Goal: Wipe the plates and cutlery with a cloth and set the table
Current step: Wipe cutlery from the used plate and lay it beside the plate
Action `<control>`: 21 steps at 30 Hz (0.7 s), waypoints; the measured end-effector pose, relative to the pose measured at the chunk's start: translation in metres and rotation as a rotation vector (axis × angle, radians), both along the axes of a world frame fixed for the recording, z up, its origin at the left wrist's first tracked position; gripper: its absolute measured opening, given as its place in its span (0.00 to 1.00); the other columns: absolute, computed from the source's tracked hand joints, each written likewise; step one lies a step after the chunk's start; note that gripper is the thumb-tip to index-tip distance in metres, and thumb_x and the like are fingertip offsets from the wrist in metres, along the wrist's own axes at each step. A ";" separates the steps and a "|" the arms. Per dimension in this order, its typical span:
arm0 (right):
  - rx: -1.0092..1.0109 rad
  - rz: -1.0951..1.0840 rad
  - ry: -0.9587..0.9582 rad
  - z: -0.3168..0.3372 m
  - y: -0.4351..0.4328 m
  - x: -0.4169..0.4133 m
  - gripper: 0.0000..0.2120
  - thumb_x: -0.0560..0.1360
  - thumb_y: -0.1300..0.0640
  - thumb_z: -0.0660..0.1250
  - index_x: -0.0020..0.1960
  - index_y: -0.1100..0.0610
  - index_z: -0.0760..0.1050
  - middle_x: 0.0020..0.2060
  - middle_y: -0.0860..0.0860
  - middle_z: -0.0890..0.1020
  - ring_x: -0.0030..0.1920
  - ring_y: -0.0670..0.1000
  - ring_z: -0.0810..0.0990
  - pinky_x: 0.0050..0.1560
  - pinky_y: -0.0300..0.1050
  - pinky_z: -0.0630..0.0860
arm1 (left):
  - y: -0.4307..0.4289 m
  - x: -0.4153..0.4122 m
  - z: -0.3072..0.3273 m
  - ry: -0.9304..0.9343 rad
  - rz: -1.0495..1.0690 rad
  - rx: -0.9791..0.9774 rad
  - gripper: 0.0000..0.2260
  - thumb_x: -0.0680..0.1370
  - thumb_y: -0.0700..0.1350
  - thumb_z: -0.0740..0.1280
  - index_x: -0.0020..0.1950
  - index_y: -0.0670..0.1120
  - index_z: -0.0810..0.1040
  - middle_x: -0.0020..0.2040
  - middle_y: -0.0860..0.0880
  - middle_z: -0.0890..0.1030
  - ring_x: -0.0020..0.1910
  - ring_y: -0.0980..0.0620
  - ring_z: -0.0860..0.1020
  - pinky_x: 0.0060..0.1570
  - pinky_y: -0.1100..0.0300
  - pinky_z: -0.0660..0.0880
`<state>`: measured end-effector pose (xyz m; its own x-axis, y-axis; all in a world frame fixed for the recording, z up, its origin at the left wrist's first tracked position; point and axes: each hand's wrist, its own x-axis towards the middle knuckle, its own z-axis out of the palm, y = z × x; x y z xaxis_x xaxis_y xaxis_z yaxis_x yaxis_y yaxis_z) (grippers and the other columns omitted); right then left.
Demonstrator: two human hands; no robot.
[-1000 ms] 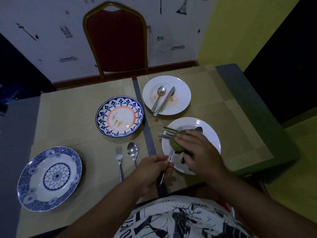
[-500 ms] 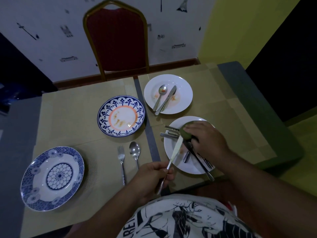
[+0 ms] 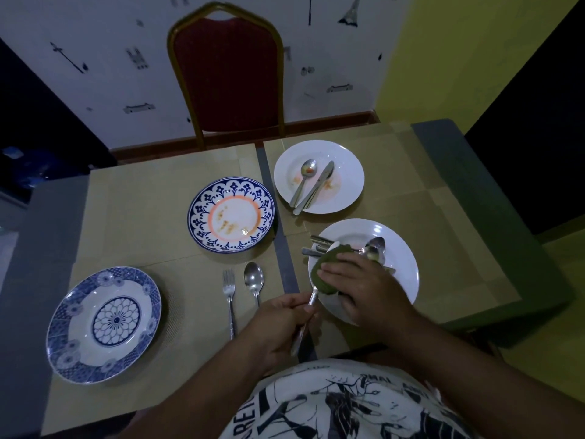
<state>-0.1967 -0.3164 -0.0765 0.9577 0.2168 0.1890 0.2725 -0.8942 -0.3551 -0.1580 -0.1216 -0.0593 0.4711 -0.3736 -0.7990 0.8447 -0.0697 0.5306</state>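
Left hand (image 3: 281,324): fingers curled tight round metal handle (image 3: 302,331) of cutlery piece; other end hidden inside green cloth (image 3: 324,274), kind not clear; right hand (image 3: 364,289): fingers folded over cloth, thumb hidden; both just above near white plate (image 3: 402,270), which has spoons (image 3: 376,245) on it; far white plate (image 3: 348,160) dirty, with spoon and knife; blue-orange plate (image 3: 202,213) stained; blue flower plate (image 3: 63,337) at left of worktop (image 3: 44,223); fork (image 3: 229,296) and spoon (image 3: 253,280) side by side between.
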 end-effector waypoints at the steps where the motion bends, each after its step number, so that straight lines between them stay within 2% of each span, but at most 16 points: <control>1: 0.001 -0.056 0.021 0.000 -0.005 0.005 0.21 0.70 0.58 0.65 0.62 0.53 0.80 0.60 0.48 0.81 0.63 0.53 0.75 0.63 0.52 0.73 | 0.002 -0.002 -0.001 -0.007 -0.007 0.028 0.11 0.79 0.30 0.64 0.58 0.36 0.82 0.40 0.45 0.87 0.34 0.56 0.84 0.32 0.67 0.77; 4: 0.004 -0.218 0.063 0.001 -0.019 0.022 0.25 0.66 0.63 0.73 0.63 0.54 0.80 0.60 0.49 0.81 0.63 0.52 0.74 0.61 0.54 0.75 | 0.010 -0.008 -0.003 -0.007 0.051 0.067 0.10 0.79 0.31 0.66 0.57 0.38 0.83 0.46 0.43 0.87 0.38 0.54 0.84 0.32 0.66 0.77; 6: 0.021 -0.237 0.029 0.001 -0.023 0.030 0.24 0.66 0.64 0.71 0.63 0.55 0.79 0.60 0.49 0.81 0.64 0.53 0.74 0.62 0.54 0.74 | 0.017 -0.008 -0.004 -0.023 0.107 0.080 0.10 0.78 0.32 0.67 0.58 0.38 0.83 0.48 0.43 0.87 0.39 0.55 0.84 0.33 0.67 0.78; 8: 0.054 -0.226 -0.009 0.002 -0.020 0.033 0.24 0.67 0.64 0.69 0.63 0.55 0.79 0.60 0.49 0.81 0.65 0.52 0.74 0.65 0.51 0.71 | 0.023 -0.005 -0.005 -0.048 0.148 0.099 0.10 0.79 0.33 0.67 0.58 0.39 0.83 0.44 0.46 0.87 0.37 0.56 0.83 0.31 0.67 0.77; 12: 0.125 -0.144 -0.021 0.009 0.010 0.036 0.25 0.68 0.66 0.71 0.64 0.56 0.79 0.61 0.49 0.80 0.65 0.51 0.73 0.68 0.48 0.69 | 0.041 0.000 -0.007 -0.108 0.193 0.145 0.08 0.78 0.34 0.69 0.54 0.41 0.85 0.37 0.49 0.86 0.30 0.57 0.82 0.28 0.67 0.76; 15: 0.171 -0.044 0.017 0.012 0.041 0.038 0.27 0.67 0.66 0.72 0.65 0.55 0.78 0.63 0.48 0.79 0.66 0.51 0.72 0.69 0.48 0.67 | 0.059 0.000 -0.013 -0.145 0.221 0.193 0.07 0.77 0.35 0.71 0.52 0.42 0.85 0.42 0.45 0.86 0.35 0.52 0.83 0.33 0.62 0.79; 18: 0.164 0.066 0.048 0.009 0.065 0.040 0.28 0.65 0.66 0.73 0.65 0.54 0.78 0.62 0.48 0.80 0.65 0.51 0.73 0.70 0.43 0.61 | 0.079 -0.005 -0.019 -0.190 0.235 0.239 0.06 0.77 0.35 0.71 0.51 0.40 0.85 0.43 0.42 0.86 0.38 0.48 0.83 0.39 0.55 0.81; 19: 0.164 0.094 0.058 0.007 0.072 0.041 0.29 0.64 0.66 0.74 0.64 0.54 0.78 0.62 0.48 0.80 0.65 0.52 0.73 0.69 0.43 0.62 | 0.086 -0.007 -0.021 -0.199 0.249 0.253 0.05 0.77 0.34 0.71 0.50 0.40 0.85 0.43 0.41 0.86 0.38 0.48 0.83 0.41 0.53 0.82; 21: 0.165 0.139 0.076 0.001 0.084 0.044 0.30 0.63 0.66 0.76 0.63 0.54 0.79 0.61 0.48 0.81 0.63 0.52 0.74 0.66 0.45 0.65 | 0.100 -0.011 -0.025 -0.212 0.278 0.288 0.05 0.77 0.33 0.70 0.48 0.41 0.85 0.40 0.43 0.86 0.36 0.49 0.82 0.40 0.55 0.81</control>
